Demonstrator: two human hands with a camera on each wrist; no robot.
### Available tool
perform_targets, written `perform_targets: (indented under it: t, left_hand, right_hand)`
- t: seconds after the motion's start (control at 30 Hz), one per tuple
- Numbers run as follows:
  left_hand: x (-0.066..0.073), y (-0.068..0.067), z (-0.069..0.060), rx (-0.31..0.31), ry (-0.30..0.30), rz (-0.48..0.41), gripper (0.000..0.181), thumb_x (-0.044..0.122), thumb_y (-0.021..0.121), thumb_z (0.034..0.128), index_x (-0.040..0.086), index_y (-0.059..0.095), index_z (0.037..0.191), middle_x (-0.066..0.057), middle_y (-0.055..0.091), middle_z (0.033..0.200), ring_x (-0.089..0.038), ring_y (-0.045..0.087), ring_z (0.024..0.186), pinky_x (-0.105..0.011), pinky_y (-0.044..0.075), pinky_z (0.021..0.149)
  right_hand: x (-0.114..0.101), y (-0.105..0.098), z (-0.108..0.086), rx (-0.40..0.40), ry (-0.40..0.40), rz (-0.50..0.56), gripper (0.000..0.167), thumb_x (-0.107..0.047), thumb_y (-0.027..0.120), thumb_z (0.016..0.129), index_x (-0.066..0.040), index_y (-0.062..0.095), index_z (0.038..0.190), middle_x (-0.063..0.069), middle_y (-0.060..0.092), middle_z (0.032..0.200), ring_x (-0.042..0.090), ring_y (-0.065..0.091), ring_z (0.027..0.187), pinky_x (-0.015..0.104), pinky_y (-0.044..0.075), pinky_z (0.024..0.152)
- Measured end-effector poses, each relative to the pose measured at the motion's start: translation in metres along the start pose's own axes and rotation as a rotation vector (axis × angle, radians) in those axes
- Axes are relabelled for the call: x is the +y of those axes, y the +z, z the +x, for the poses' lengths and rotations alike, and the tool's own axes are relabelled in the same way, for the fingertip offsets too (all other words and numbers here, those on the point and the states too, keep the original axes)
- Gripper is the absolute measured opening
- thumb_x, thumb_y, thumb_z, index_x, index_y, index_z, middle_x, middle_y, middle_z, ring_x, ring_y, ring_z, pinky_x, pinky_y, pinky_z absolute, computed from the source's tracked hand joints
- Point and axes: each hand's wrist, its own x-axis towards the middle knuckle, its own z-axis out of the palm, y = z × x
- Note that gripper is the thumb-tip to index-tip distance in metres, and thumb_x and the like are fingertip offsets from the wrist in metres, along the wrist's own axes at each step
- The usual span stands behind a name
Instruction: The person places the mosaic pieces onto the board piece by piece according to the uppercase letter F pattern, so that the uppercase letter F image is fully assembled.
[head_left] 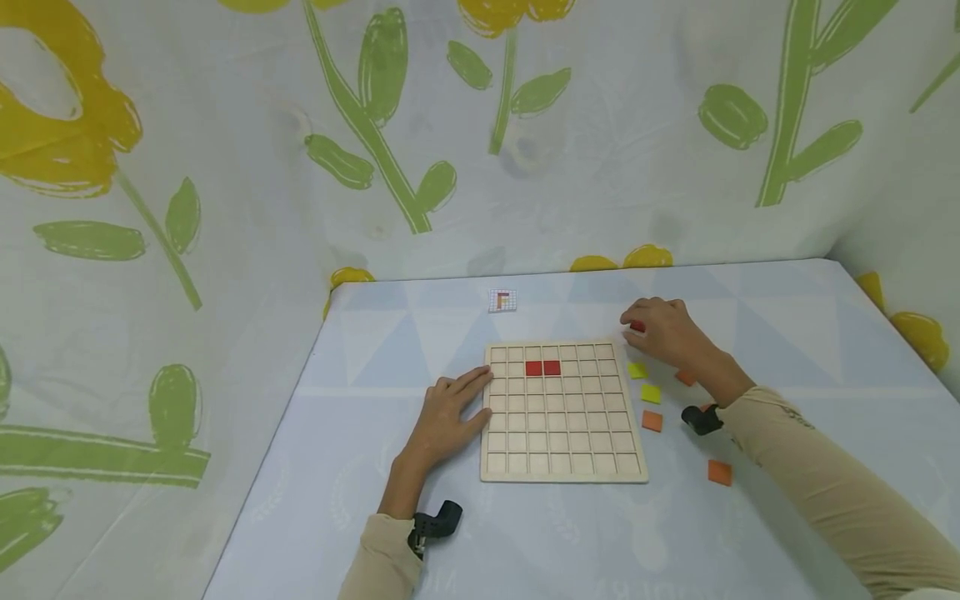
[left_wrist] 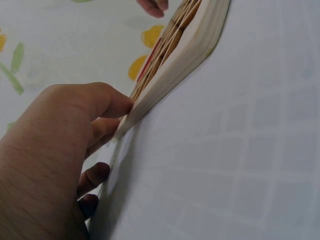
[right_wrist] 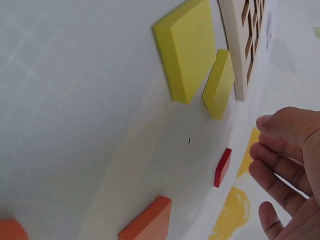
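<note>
Head view: the right hand [head_left: 663, 329] is hovering by a loose red tile [head_left: 637, 326] towards the far edge of the tabletop [head_left: 810, 317]; pinching its sides should serve. I'm counting two red tiles [head_left: 552, 367] on one board [head_left: 562, 478], two yellow tiles [head_left: 651, 393], four orange tiles [head_left: 652, 421], one card [head_left: 502, 301]. Left wrist: the left hand [left_wrist: 65, 130], grip unclosed, is resting against the board. Right wrist: fingers [right_wrist: 277, 187] are hanging apart, off the tile.

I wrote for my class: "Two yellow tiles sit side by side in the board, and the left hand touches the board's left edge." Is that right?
Not quite: the colour is wrong. The head view shows two red tiles side by side in the board. The rest stands: the left hand touches the board's left edge.
</note>
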Motion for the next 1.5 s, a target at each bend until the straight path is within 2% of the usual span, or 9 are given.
perform_targets:
  t: [0.13,0.4,0.57,0.73,1.03,1.3,1.5]
  left_hand:
    - [0.001,-0.002,0.001,-0.007,-0.005,-0.001,0.058,0.037,0.06,0.0951,0.026,0.048,0.151,0.016,0.04,0.155,-0.017,0.045,0.102,-0.037,0.032,0.082]
    - [0.001,-0.001,0.0,0.021,0.023,0.008,0.058,0.037,0.061,0.0944,0.025,0.05,0.15,0.013,0.042,0.155,-0.017,0.046,0.102,-0.037,0.033,0.082]
    - [0.001,-0.001,0.0,0.01,0.006,-0.001,0.058,0.038,0.06,0.0945,0.026,0.049,0.15,0.015,0.041,0.155,-0.016,0.046,0.104,-0.036,0.033,0.083]
    - [0.001,-0.003,0.0,-0.01,-0.018,0.008,0.058,0.039,0.059,0.0948,0.028,0.048,0.151,0.017,0.04,0.155,-0.016,0.045,0.105,-0.036,0.033,0.084]
    - [0.002,-0.001,-0.001,-0.006,-0.022,0.002,0.058,0.04,0.06,0.0947,0.029,0.049,0.15,0.017,0.04,0.155,-0.015,0.044,0.105,-0.036,0.033,0.084]
    - [0.003,-0.001,-0.002,-0.003,-0.033,0.005,0.058,0.039,0.061,0.0938,0.029,0.049,0.15,0.019,0.04,0.154,-0.014,0.044,0.107,-0.037,0.033,0.086]
    - [0.004,-0.002,-0.001,0.006,-0.032,-0.007,0.057,0.037,0.061,0.0938,0.029,0.05,0.149,0.018,0.04,0.154,-0.013,0.044,0.106,-0.037,0.034,0.086]
  right_hand:
    - [0.003,-0.001,0.001,-0.003,0.021,-0.006,0.028,-0.014,0.07,0.092,0.0,0.071,0.116,0.02,0.064,0.122,0.039,0.053,0.116,0.061,0.031,0.098]
    - [0.012,-0.001,0.002,0.007,0.045,-0.011,0.027,-0.015,0.074,0.09,0.0,0.072,0.113,0.018,0.065,0.115,0.037,0.055,0.108,0.062,0.032,0.095]
    - [0.018,-0.001,0.003,-0.001,0.062,-0.013,0.025,-0.014,0.073,0.09,-0.001,0.072,0.112,0.019,0.065,0.115,0.037,0.055,0.11,0.061,0.031,0.094]
    - [0.024,0.001,0.006,-0.023,0.102,-0.008,0.032,-0.014,0.072,0.09,0.002,0.069,0.117,0.021,0.064,0.118,0.038,0.054,0.113,0.06,0.031,0.094]
    - [0.029,0.006,0.008,-0.047,0.143,-0.017,0.034,-0.015,0.072,0.089,0.003,0.068,0.118,0.021,0.064,0.117,0.038,0.055,0.11,0.059,0.032,0.094]
    - [0.031,0.009,0.008,-0.049,0.141,0.014,0.032,-0.013,0.073,0.09,0.004,0.068,0.117,0.021,0.065,0.116,0.037,0.054,0.11,0.058,0.031,0.095]
    - [0.031,0.007,0.007,-0.013,0.107,0.003,0.03,-0.011,0.075,0.087,0.004,0.07,0.113,0.019,0.067,0.111,0.037,0.056,0.106,0.06,0.033,0.093]
